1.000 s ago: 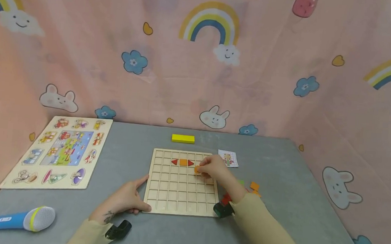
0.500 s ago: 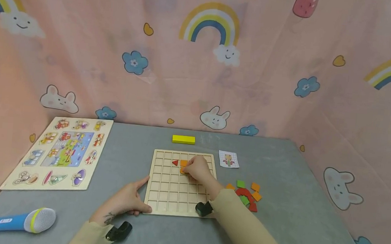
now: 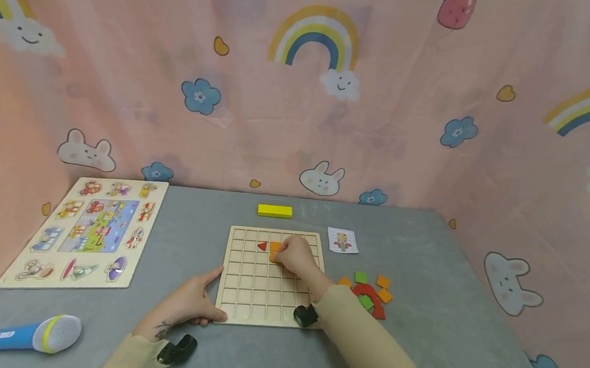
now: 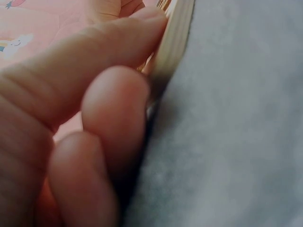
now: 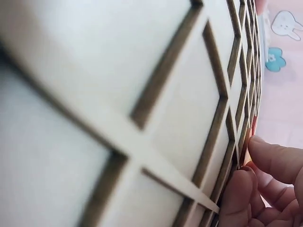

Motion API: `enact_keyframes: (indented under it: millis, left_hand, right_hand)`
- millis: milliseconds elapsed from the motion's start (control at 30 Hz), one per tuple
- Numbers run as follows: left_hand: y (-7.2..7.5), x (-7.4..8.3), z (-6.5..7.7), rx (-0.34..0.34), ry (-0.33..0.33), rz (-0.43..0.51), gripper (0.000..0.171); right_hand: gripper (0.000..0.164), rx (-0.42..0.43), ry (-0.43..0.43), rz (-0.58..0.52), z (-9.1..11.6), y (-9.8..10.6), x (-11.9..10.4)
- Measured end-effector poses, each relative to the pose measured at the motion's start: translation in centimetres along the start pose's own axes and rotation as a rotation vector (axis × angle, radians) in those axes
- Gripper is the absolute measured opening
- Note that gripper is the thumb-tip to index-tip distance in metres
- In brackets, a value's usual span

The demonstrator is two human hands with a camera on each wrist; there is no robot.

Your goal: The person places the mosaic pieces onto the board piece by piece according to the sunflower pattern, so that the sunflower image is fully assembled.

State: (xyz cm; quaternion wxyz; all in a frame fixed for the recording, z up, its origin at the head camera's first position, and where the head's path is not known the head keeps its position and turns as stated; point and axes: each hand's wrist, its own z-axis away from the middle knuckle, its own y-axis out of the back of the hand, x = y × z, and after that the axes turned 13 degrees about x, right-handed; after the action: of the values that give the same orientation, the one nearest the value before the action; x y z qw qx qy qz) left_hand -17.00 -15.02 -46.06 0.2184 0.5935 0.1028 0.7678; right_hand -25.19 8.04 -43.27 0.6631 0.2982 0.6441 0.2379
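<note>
A wooden grid board [image 3: 244, 295] lies on the grey table. My left hand [image 3: 189, 300] rests at its left side, the thumb at the near corner and the index finger extended to the left edge; the other fingers are curled beneath. My right hand [image 3: 297, 256] is over the upper middle of the board, thumb and fingertips pinching a small orange piece [image 3: 272, 257] with a rounded edge, mostly covered by the fingers. Directly above that piece an orange square [image 3: 274, 246] sits in the grid, with a red triangle [image 3: 262, 246] to its left. The right hand hides the cells beyond.
Right of the board lie loose green, orange and red pieces [image 3: 368, 290]. A small pattern card [image 3: 343, 241] is at the back right, a yellow block [image 3: 274, 211] behind the board. A picture puzzle [image 3: 99, 226] and a blue toy microphone [image 3: 18, 334] stand at left.
My right hand has carried the orange piece leftward across the board to just below the orange square, then stayed there. The left hand keeps its place at the board's edge.
</note>
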Motion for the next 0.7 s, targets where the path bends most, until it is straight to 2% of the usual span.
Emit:
enact_keyframes:
  millis: [133,233,300,433,533,600,700]
  left_hand:
    - [0.1,0.0,0.0,0.000,0.000,-0.009,0.118]
    - [0.1,0.0,-0.1,-0.007,-0.002,-0.003,0.118]
    - [0.0,0.0,-0.1,-0.008,-0.005,0.002,0.118]
    - [0.0,0.2,0.0,0.003,-0.009,-0.005,0.116]
    - [0.1,0.3,0.1,0.015,-0.014,-0.020,0.115]
    - [0.1,0.4,0.2,0.019,-0.018,-0.024,0.115]
    - [0.1,0.3,0.2,0.022,-0.020,-0.024,0.115]
  right_hand:
    - [0.014,-0.004,0.019,0.005,-0.2,1.5,-0.2]
    - [0.010,0.011,0.018,0.043,-0.5,4.5,-0.1]
    - [0.014,0.025,0.036,0.075,-0.7,6.9,0.8]
    - [0.022,0.015,0.079,0.182,-1.0,11.5,4.4]
    - [0.025,-0.031,0.085,0.330,-0.8,14.0,7.7]
    - [0.027,-0.068,0.071,0.430,-0.1,15.1,9.4]
    - [0.025,-0.099,0.102,0.549,1.0,16.0,11.2]
